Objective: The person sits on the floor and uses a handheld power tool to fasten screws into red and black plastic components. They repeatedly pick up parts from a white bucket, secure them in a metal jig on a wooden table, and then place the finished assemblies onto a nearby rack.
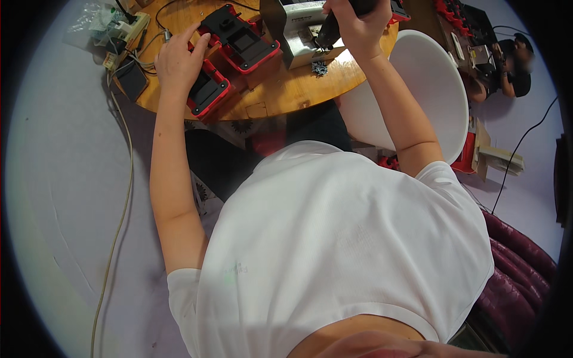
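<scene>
My right hand (365, 28) is wrapped round a black electric screwdriver (329, 33). Its lower end points into the opening of a silver metal box (291, 53), which looks like a screw feeder. A small heap of screws (320, 68) lies at the foot of that box. My left hand (179, 62) lies with fingers stretched and apart beside a red and black plastic housing (209, 92), its thumb near the housing's upper part. A second red and black housing (242, 42) is just to the right of it, farther from me.
Both housings and the box stand on a round wooden table (268, 107). At the left are a dark flat pad (131, 80), cables and a power strip (136, 27). A large white tub (433, 89) stands right of the table. Another person (510, 68) sits at the far right.
</scene>
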Demonstrator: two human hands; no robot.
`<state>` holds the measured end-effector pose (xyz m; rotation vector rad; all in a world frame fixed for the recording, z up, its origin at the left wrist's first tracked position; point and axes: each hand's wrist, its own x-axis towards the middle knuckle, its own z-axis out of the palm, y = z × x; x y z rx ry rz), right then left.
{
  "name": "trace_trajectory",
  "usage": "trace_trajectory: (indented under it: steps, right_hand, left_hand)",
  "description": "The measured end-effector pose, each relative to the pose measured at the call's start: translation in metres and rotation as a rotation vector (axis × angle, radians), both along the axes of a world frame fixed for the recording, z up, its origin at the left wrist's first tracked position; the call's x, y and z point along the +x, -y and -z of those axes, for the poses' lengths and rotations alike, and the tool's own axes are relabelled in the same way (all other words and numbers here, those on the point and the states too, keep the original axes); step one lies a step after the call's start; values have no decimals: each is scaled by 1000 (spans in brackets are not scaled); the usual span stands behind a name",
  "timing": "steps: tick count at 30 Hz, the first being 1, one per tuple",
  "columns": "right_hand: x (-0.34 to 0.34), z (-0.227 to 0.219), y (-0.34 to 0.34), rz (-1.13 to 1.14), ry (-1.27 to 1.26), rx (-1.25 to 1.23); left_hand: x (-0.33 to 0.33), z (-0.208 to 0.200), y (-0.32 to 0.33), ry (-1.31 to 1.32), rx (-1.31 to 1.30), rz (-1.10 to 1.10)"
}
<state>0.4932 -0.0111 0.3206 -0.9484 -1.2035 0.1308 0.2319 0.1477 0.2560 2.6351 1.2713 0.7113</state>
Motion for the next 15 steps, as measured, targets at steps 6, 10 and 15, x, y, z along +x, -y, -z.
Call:
trace_trajectory:
  steps: [6,10,15]
  right_hand:
    - [-4,-11,-4,-35,-87,-160]
    - [-5,-34,-22,-203,-110,-192]
    - [-61,-58,-75,-362,-222,112]
  left_hand:
    - [0,-1,1,26,-39,2]
    - [-13,3,-2,142,61,23]
    - [-40,32,0,171,83,-97]
